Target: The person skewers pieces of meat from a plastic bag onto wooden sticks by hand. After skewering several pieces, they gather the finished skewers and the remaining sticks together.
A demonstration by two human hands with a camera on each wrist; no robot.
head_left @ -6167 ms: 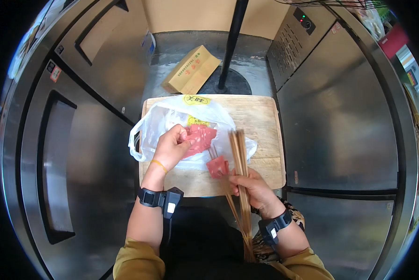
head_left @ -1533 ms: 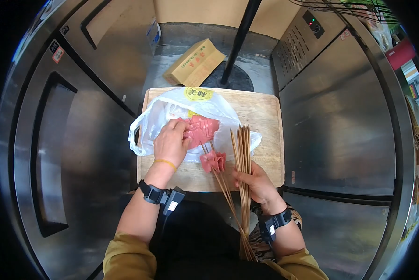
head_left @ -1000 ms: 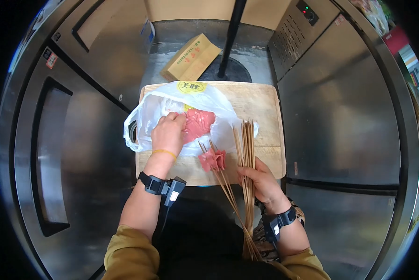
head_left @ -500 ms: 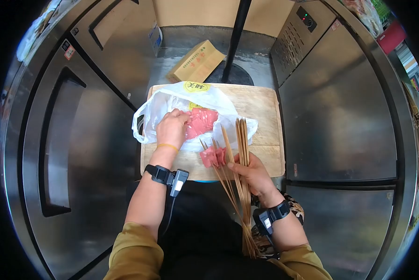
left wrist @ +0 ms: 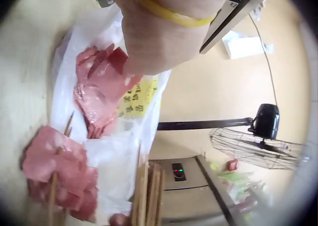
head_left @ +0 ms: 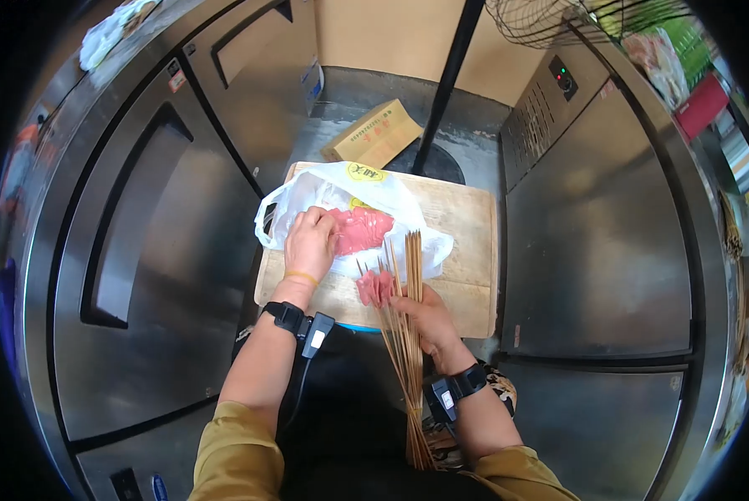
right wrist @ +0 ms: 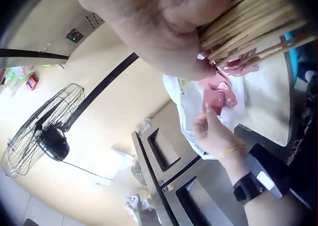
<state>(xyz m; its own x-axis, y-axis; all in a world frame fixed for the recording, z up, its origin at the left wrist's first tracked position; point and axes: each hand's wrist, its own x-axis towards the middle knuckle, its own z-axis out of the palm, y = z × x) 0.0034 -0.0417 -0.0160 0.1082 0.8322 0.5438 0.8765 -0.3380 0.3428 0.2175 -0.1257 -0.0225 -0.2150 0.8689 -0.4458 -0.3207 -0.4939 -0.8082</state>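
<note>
Sliced pink meat (head_left: 362, 230) lies in a pile on a white plastic bag (head_left: 404, 209) on the wooden board (head_left: 466, 217). At the pile's left edge the left hand (head_left: 311, 244) pinches a slice; in the left wrist view its fingertips are hidden behind the wrist. The right hand (head_left: 430, 321) grips a bundle of thin wooden skewers (head_left: 414, 267). Skewers with folded meat pieces (head_left: 375, 287) on them slant beside the bundle, near the right thumb and below the bag. In the left wrist view, skewer tips poke past the threaded meat (left wrist: 54, 161).
Steel cabinets stand on both sides, the left one (head_left: 157, 250) and the right one (head_left: 600, 242) close to the board. Behind the board are a cardboard box (head_left: 374, 135) and a black pole (head_left: 448, 92) on a round base. A wire fan (right wrist: 49, 136) shows in the right wrist view.
The right hand and its skewer bundle have shifted left, closer to the threaded meat. The left hand stays at the pile's left edge. The head view has tilted and moved.
</note>
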